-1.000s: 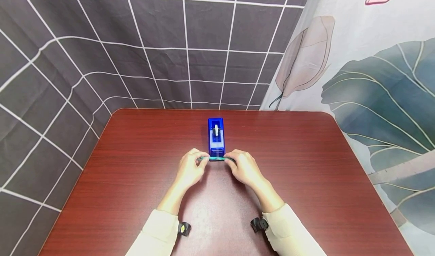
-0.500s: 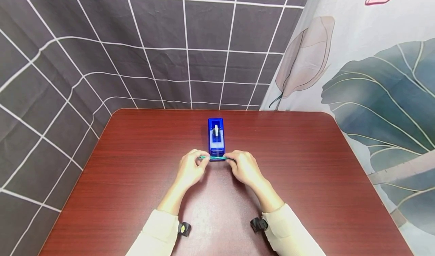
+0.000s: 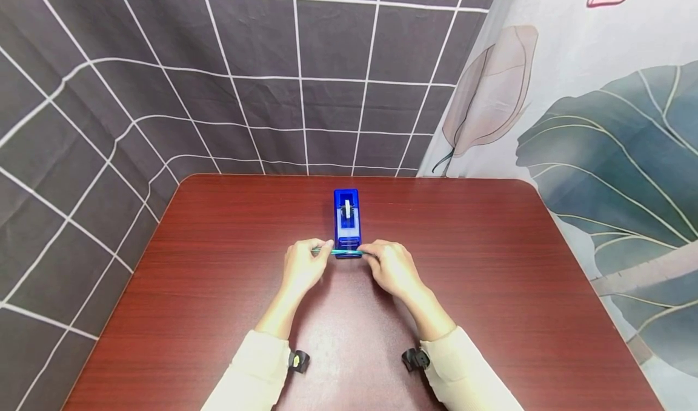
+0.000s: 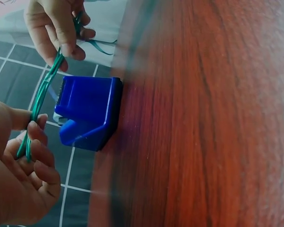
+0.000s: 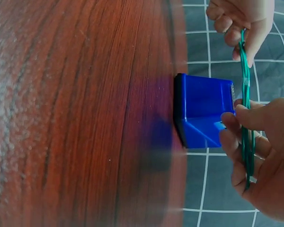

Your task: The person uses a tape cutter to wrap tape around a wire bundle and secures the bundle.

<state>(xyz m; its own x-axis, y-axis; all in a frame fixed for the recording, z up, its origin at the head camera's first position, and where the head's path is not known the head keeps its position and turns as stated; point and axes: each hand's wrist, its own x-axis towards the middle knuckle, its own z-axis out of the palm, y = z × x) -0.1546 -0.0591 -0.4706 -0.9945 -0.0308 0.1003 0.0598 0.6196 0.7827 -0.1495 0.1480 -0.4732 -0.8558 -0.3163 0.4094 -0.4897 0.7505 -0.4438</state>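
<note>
A bundle of thin green cord (image 3: 346, 252) stretches level between both hands, just over the front end of a blue tape dispenser (image 3: 339, 223). My left hand (image 3: 303, 267) pinches one end between thumb and fingers. The other end is gripped by my right hand (image 3: 391, 268), its strands running across the fingers in the right wrist view. Near the bundle's middle a shiny clear band of tape (image 4: 48, 78) shows in the left wrist view. The dispenser's toothed cutting edge (image 5: 232, 90) faces the cord; whether tape still joins the two is hard to tell.
The dispenser stands on a reddish-brown wooden table (image 3: 218, 290) and carries a white tape roll (image 3: 347, 209). Behind hangs a dark cloth (image 3: 332, 41) with white grid lines, and a leaf-patterned curtain (image 3: 578, 126) at right. Each wrist wears a small black camera (image 3: 299, 361).
My left hand has shifted slightly left and up along the cord, showing more of the bundle between the hands. My right hand and the dispenser have hardly moved.
</note>
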